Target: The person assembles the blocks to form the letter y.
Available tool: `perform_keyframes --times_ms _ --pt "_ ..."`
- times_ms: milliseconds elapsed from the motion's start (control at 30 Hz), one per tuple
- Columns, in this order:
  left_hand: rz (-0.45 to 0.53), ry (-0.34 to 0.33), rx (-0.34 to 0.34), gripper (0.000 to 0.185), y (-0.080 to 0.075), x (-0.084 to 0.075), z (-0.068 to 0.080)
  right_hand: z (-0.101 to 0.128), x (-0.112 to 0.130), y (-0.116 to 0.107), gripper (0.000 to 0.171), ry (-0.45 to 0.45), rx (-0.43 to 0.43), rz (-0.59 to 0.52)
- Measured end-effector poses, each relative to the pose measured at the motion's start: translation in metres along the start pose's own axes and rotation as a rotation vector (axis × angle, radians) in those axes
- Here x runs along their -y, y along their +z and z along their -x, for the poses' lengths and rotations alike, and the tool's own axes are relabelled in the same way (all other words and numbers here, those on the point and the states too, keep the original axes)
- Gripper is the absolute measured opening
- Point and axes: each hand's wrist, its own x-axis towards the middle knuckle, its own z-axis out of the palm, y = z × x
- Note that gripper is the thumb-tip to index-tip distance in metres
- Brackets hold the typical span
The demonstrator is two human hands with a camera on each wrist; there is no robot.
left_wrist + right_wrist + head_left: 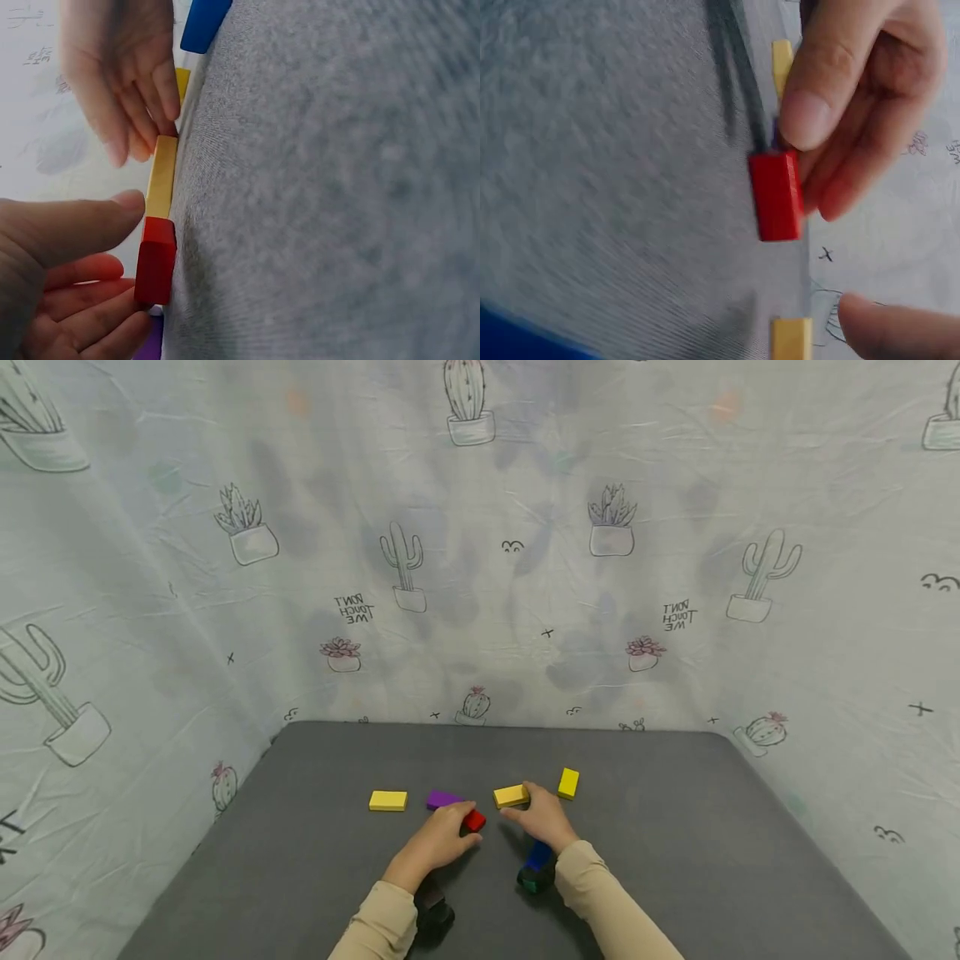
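Note:
My left hand is over the table beside a small red block, thumb spread away from the other fingers. In the left wrist view, fingertips are right at the side of the red block, and the thumb stays apart. A purple block lies just behind it, partly covered by that hand. My right hand has its fingers loosely extended at the right end of a pale yellow block. The left wrist view shows those fingertips close to the end of the pale yellow block.
One yellow block lies to the left, another yellow block at the back right. A blue block sits under my right wrist, partly hidden. Patterned cloth hangs behind and beside the dark grey table.

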Motion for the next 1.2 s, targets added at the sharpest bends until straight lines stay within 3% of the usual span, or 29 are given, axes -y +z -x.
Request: perform_keyframes --times_ms 367,700,1200 --pt "-0.020 0.024 -0.065 0.049 0.006 0.006 -0.006 -0.004 0.000 0.014 0.071 -0.021 -0.116 -0.024" --pt "0.015 0.036 -0.103 0.045 0.013 0.013 -0.005 -0.007 -0.001 0.025 0.074 -0.003 -0.164 0.033" --pt "0.052 0.032 -0.085 0.044 0.011 0.016 -0.009 -0.015 0.000 0.034 0.073 0.046 -0.235 0.080"
